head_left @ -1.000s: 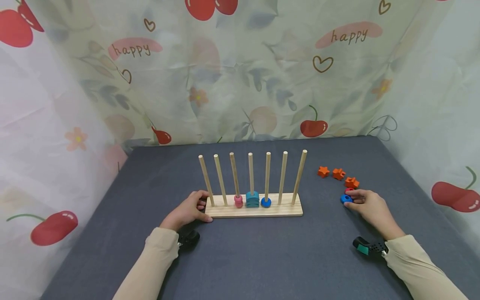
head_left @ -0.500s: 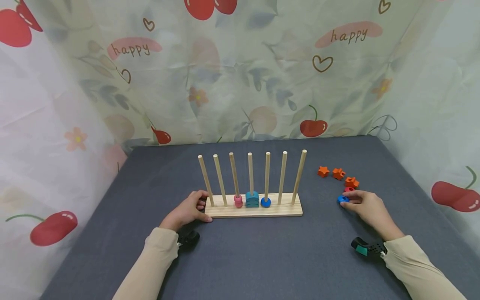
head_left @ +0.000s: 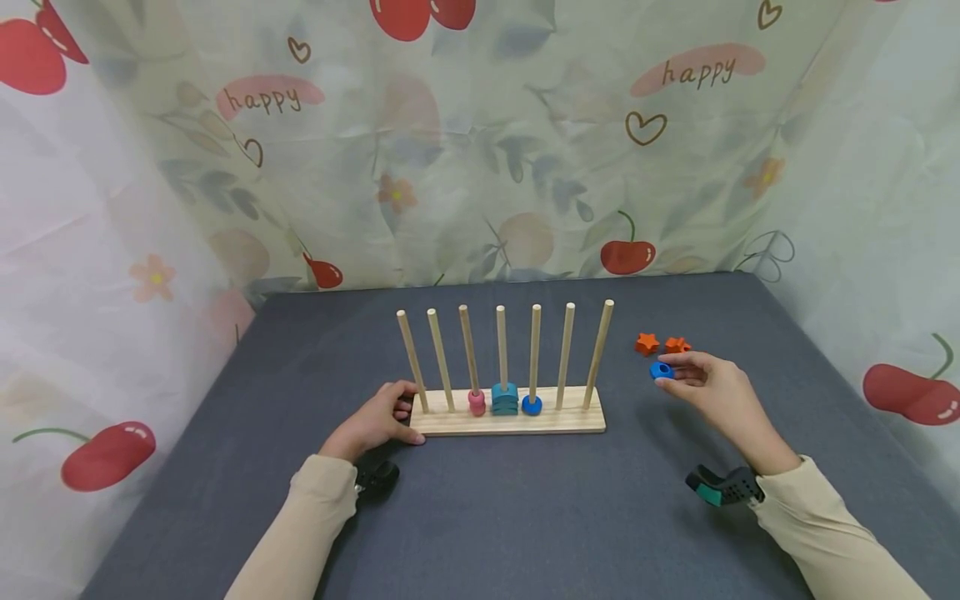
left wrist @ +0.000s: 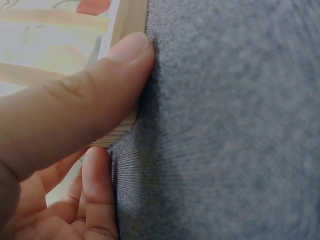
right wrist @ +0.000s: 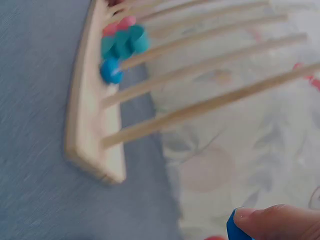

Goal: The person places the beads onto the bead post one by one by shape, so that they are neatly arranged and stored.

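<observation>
While pinching a blue bead [head_left: 661, 372] between thumb and fingertips of the right hand [head_left: 716, 390], grips the left end of a wooden rack [head_left: 450, 423] with the left hand [head_left: 377, 421] — with the thumb laid across the near left corner. Holds the blue bead in the air, right of the rack and apart from it, on the near side of two orange stars [head_left: 647, 343] in the head view. Covers part of the right-hand star with the fingers there, and hides a patch of dark tabletop [head_left: 510, 517] behind the palm. Shows something red [right wrist: 215, 238] beside the bead at the right wrist view's lower edge — too cropped to make out. Has seven pegs [head_left: 566, 350] standing between the hands, with pink beads [head_left: 477, 403] on the third from the left, a teal stack [head_left: 505, 400] on the fourth and a second blue bead [head_left: 532, 406] on the fifth. Wears a black device [head_left: 738, 485] at each wrist, by pale sleeves [head_left: 817, 517]. Faces a cherry-printed curtain [head_left: 465, 108] along the far edge.
</observation>
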The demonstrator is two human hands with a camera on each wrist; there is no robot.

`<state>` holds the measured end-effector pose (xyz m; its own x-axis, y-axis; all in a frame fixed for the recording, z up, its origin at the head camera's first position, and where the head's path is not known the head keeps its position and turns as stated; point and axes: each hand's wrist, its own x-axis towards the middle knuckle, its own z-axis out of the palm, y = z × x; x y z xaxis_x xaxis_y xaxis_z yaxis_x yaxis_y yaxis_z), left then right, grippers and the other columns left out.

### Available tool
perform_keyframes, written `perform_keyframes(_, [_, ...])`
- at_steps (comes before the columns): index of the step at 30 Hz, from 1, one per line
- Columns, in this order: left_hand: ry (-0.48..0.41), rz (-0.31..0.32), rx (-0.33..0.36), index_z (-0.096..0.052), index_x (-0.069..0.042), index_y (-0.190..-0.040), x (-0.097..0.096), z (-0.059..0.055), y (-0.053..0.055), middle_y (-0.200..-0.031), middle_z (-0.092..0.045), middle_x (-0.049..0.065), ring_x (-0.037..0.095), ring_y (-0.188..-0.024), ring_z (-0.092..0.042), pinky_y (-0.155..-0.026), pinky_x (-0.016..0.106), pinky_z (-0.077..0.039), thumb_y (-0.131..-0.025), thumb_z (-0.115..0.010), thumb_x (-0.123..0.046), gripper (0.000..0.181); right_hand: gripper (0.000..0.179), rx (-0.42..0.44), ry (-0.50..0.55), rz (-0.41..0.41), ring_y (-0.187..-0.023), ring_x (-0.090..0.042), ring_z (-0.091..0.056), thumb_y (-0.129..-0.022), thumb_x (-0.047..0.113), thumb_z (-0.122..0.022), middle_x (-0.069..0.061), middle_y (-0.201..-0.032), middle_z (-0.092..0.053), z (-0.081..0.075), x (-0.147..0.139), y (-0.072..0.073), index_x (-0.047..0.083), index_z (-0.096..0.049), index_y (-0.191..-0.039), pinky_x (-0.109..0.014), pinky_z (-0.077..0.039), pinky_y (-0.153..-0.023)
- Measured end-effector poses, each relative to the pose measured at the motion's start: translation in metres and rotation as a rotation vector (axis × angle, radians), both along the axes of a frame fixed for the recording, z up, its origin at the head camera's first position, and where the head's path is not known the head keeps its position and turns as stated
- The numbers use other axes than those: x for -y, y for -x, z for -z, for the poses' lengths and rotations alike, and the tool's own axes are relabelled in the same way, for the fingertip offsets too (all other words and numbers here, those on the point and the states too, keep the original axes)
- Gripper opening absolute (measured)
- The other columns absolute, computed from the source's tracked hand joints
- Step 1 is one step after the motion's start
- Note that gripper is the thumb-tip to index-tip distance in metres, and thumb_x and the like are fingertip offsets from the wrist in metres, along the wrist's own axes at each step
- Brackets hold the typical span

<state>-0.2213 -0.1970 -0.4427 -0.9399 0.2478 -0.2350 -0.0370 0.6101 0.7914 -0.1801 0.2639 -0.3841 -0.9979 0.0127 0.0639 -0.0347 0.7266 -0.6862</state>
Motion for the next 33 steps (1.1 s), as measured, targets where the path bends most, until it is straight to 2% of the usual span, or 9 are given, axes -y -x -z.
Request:
perform_keyframes(4, [0.004, 0.002, 0.004, -0.047, 0.0, -0.133, 0.0, 0.0, 0.0, -0.127, -0.042, 0.019, 0.03, -0.114, -0.05, -0.099, 0.045, -0.043, -0.067, -0.087, -0.002, 0.077, 0.052, -0.044, 0.013, -0.016, -0.095, -0.024, -0.068, -0.088, 0.041, -0.069, -0.018, -0.113, -0.068, -0.015, 0.008, -0.004, 0.006, -0.062, -0.125, -0.02, -0.052, -0.07])
perform_keyframes(9, [0.007, 0.003, 0.005, -0.047, 0.0, -0.133, -0.001, 0.0, 0.0, -0.127, -0.042, 0.019, 0.03, -0.114, -0.05, -0.1, 0.046, -0.043, -0.067, -0.087, -0.002, 0.077, 0.052, -0.096, 0.062, -0.039, -0.084, -0.003, -0.066, -0.086, 0.043, -0.07, -0.014, -0.117, -0.066, -0.032, 0.016, -0.012, 0.01, -0.062, -0.126, -0.016, -0.05, -0.069])
perform_keyframes(12, [0.004, 0.004, 0.004, -0.047, 0.0, -0.132, -0.001, 0.001, 0.0, -0.127, -0.042, 0.019, 0.03, -0.114, -0.049, -0.1, 0.045, -0.043, -0.067, -0.087, -0.002, 0.077, 0.046, -0.142, 0.07, -0.044, -0.08, 0.006, -0.062, -0.086, 0.039, -0.071, -0.01, -0.114, -0.067, -0.041, 0.022, -0.016, 0.015, -0.064, -0.125, -0.016, -0.05, -0.069])
perform_keyframes(19, [0.002, 0.011, -0.003, -0.047, 0.001, -0.133, 0.001, 0.001, 0.0, -0.127, -0.042, 0.02, 0.031, -0.113, -0.05, -0.099, 0.045, -0.043, -0.067, -0.086, -0.001, 0.076, 0.041, -0.255, 0.089, -0.07, -0.079, 0.005, -0.062, -0.087, 0.033, -0.072, -0.005, -0.105, -0.068, -0.061, 0.041, -0.022, 0.015, -0.065, -0.123, -0.014, -0.05, -0.067])
perform_keyframes(27, [0.004, 0.018, -0.001, -0.046, 0.001, -0.133, 0.003, 0.002, 0.001, -0.127, -0.042, 0.019, 0.03, -0.113, -0.05, -0.1, 0.045, -0.043, -0.067, -0.087, -0.002, 0.077, 0.036, -0.383, 0.191, -0.142, -0.09, 0.004, -0.06, -0.086, 0.022, -0.074, -0.001, -0.112, -0.063, -0.083, 0.064, -0.024, 0.013, -0.067, -0.12, -0.009, -0.049, -0.075])
perform_keyframes(33, [-0.004, 0.021, -0.002, -0.047, 0.0, -0.132, 0.002, 0.002, 0.001, -0.126, -0.042, 0.019, 0.03, -0.113, -0.05, -0.099, 0.045, -0.043, -0.067, -0.087, -0.003, 0.076, 0.033, -0.43, 0.282, -0.191, -0.093, -0.002, -0.061, -0.086, 0.015, -0.074, 0.001, -0.113, -0.062, -0.095, 0.079, -0.021, 0.01, -0.068, -0.118, -0.012, -0.05, -0.078])
